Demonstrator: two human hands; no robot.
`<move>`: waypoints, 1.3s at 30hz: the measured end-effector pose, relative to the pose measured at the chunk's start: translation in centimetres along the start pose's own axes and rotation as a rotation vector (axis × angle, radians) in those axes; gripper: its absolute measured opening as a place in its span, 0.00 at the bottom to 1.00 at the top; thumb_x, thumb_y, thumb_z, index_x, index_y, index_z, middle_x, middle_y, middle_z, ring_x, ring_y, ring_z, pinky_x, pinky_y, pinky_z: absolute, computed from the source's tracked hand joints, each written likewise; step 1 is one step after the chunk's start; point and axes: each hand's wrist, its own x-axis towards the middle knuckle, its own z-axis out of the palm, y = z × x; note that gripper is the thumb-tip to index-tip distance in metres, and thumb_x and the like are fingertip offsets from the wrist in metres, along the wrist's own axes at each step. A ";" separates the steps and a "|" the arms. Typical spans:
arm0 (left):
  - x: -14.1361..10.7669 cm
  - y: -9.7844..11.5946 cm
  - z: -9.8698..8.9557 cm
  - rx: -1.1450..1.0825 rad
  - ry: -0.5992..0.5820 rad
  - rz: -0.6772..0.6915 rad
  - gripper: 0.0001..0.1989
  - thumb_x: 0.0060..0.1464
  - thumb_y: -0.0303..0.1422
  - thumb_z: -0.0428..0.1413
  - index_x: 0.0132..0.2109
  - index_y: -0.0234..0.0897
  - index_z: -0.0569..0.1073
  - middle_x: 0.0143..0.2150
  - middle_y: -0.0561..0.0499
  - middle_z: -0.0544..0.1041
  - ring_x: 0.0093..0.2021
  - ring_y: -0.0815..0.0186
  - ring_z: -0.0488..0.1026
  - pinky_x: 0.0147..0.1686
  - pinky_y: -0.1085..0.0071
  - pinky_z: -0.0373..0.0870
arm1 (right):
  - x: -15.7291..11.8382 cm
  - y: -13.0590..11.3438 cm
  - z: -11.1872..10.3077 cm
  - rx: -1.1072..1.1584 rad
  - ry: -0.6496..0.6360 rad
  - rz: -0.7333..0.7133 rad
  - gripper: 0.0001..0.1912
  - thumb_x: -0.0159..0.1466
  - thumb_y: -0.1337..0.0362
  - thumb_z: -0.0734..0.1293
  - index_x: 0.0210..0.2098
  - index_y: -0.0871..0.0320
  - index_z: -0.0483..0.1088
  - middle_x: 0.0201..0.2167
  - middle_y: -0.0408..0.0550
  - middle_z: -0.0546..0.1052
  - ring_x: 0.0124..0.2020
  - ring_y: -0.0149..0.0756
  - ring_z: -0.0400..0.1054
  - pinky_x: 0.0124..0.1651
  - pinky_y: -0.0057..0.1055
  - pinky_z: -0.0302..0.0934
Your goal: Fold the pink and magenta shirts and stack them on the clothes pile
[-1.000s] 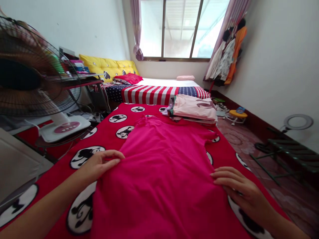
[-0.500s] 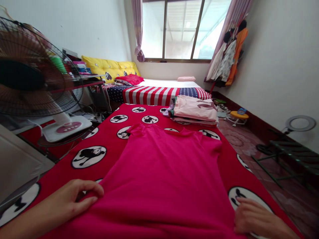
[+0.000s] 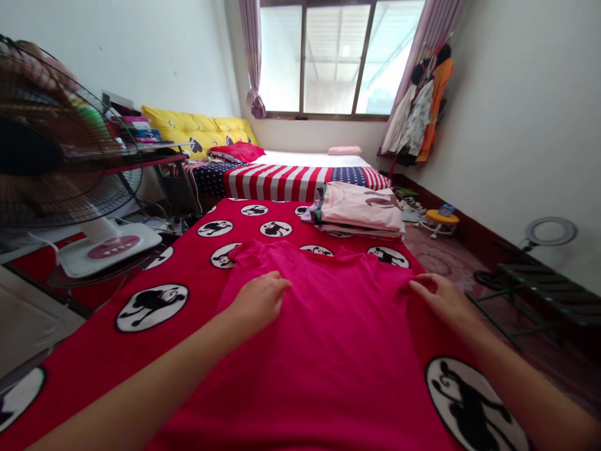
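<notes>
I see left hand [image 3: 257, 305] spread, pressing magenta cotton T-shirt [image 3: 323, 369]; right hand [image 3: 444, 302] curled at shirt's shoulder, pinch unclear. Shirt flat on red monkey-print blanket [image 3: 89, 351], folded pale-pink clothes stack [image 3: 361, 210] at 12 o'clock.

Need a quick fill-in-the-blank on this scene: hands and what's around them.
1. The T-shirt lies on a red blanket printed with monkeys in white ____.
2. The fan stands to the person's ____ of the blanket.
3. The left hand and right hand both touch the ____.

Missing words: circles; left; T-shirt.
</notes>
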 end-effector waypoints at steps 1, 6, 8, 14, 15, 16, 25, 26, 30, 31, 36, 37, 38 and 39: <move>1.4 0.4 1.7 0.027 0.046 -0.003 0.21 0.56 0.24 0.46 0.54 0.40 0.73 0.48 0.46 0.75 0.46 0.63 0.74 0.48 0.69 0.68 | 1.4 0.4 0.7 -0.023 -0.020 0.060 0.23 0.54 0.47 0.62 0.35 0.61 0.74 0.35 0.56 0.79 0.34 0.45 0.73 0.36 0.36 0.65; 4.4 -0.9 7.8 0.028 0.202 -0.101 0.23 0.61 0.29 0.44 0.62 0.31 0.62 0.63 0.37 0.62 0.64 0.57 0.59 0.63 0.59 0.55 | 3.6 0.1 2.8 -0.131 -0.091 0.023 0.20 0.50 0.46 0.66 0.20 0.57 0.69 0.20 0.50 0.75 0.26 0.42 0.70 0.28 0.32 0.58; 4.3 -1.7 8.6 -0.015 0.246 -0.104 0.25 0.62 0.33 0.45 0.64 0.32 0.58 0.66 0.37 0.57 0.66 0.55 0.54 0.63 0.58 0.54 | 3.3 -0.5 3.1 -0.090 -0.020 -0.031 0.17 0.50 0.48 0.66 0.20 0.57 0.68 0.18 0.47 0.73 0.23 0.39 0.68 0.26 0.31 0.56; 3.8 -1.9 8.4 -0.030 0.251 -0.114 0.34 0.61 0.44 0.47 0.68 0.32 0.51 0.70 0.34 0.46 0.70 0.50 0.41 0.64 0.53 0.50 | 2.8 2.2 2.4 0.175 0.321 0.063 0.19 0.47 0.49 0.67 0.29 0.59 0.71 0.26 0.50 0.77 0.28 0.41 0.70 0.30 0.32 0.60; 3.8 -1.8 8.4 -0.016 0.237 -0.133 0.35 0.60 0.46 0.47 0.68 0.32 0.50 0.70 0.34 0.46 0.69 0.49 0.41 0.64 0.53 0.49 | 2.8 3.2 2.2 0.183 0.328 0.086 0.19 0.46 0.50 0.67 0.30 0.59 0.71 0.27 0.51 0.77 0.29 0.42 0.70 0.31 0.33 0.61; 3.9 -1.7 8.4 0.000 0.222 -0.155 0.37 0.60 0.48 0.46 0.68 0.32 0.49 0.70 0.33 0.46 0.69 0.49 0.41 0.64 0.53 0.47 | 2.7 4.0 1.9 0.162 0.311 0.099 0.18 0.46 0.52 0.68 0.30 0.59 0.71 0.27 0.51 0.77 0.29 0.43 0.71 0.32 0.34 0.61; 4.2 -1.5 8.9 0.080 0.145 -0.228 0.44 0.56 0.57 0.43 0.68 0.28 0.49 0.70 0.33 0.46 0.70 0.49 0.41 0.65 0.53 0.42 | 4.3 -0.5 2.2 -0.199 0.350 -0.220 0.11 0.58 0.61 0.62 0.38 0.56 0.73 0.38 0.51 0.75 0.33 0.39 0.68 0.35 0.34 0.58; 4.2 -1.5 8.9 0.082 0.146 -0.227 0.44 0.56 0.57 0.42 0.68 0.28 0.49 0.70 0.34 0.46 0.70 0.49 0.41 0.65 0.53 0.42 | 4.8 -1.9 2.9 -0.161 0.283 -0.279 0.10 0.58 0.61 0.63 0.37 0.56 0.73 0.36 0.49 0.75 0.31 0.37 0.67 0.35 0.32 0.58; 4.2 -1.6 8.9 0.077 0.145 -0.224 0.45 0.56 0.58 0.41 0.68 0.28 0.50 0.70 0.34 0.47 0.69 0.50 0.42 0.65 0.53 0.42 | 6.9 -6.7 6.6 -0.141 0.007 -0.368 0.14 0.58 0.57 0.67 0.40 0.57 0.76 0.38 0.49 0.74 0.33 0.35 0.68 0.38 0.30 0.60; 4.2 -1.7 8.9 0.075 0.147 -0.225 0.45 0.55 0.58 0.41 0.68 0.28 0.50 0.70 0.35 0.48 0.70 0.49 0.42 0.66 0.53 0.42 | 7.4 -7.4 7.4 -0.141 -0.031 -0.369 0.17 0.57 0.55 0.67 0.42 0.57 0.76 0.40 0.50 0.74 0.35 0.36 0.69 0.40 0.30 0.61; 4.1 -1.6 8.9 0.061 0.169 -0.229 0.45 0.55 0.59 0.41 0.67 0.29 0.53 0.70 0.36 0.49 0.70 0.49 0.42 0.65 0.53 0.42 | 9.7 -8.6 9.7 -0.144 -0.114 -0.328 0.10 0.56 0.58 0.68 0.34 0.55 0.78 0.38 0.47 0.77 0.39 0.37 0.70 0.43 0.29 0.61; 4.1 -1.6 8.9 0.057 0.170 -0.229 0.44 0.55 0.59 0.41 0.67 0.30 0.53 0.70 0.36 0.49 0.70 0.49 0.42 0.65 0.53 0.42 | 10.1 -8.6 9.8 -0.145 -0.102 -0.314 0.09 0.56 0.60 0.67 0.32 0.55 0.78 0.37 0.47 0.78 0.39 0.37 0.71 0.43 0.28 0.61; 4.1 -1.6 8.8 0.052 0.169 -0.230 0.44 0.55 0.59 0.41 0.67 0.30 0.53 0.70 0.37 0.48 0.70 0.49 0.42 0.65 0.53 0.42 | 10.4 -8.6 9.8 -0.147 -0.079 -0.298 0.09 0.57 0.60 0.65 0.32 0.56 0.77 0.36 0.47 0.78 0.38 0.37 0.71 0.42 0.29 0.61; 4.1 -1.5 8.7 0.048 0.167 -0.233 0.44 0.54 0.59 0.41 0.67 0.31 0.53 0.70 0.37 0.48 0.70 0.49 0.41 0.65 0.52 0.42 | 10.7 -8.6 9.8 -0.149 -0.053 -0.280 0.11 0.58 0.60 0.64 0.32 0.56 0.77 0.36 0.48 0.78 0.38 0.38 0.71 0.42 0.29 0.61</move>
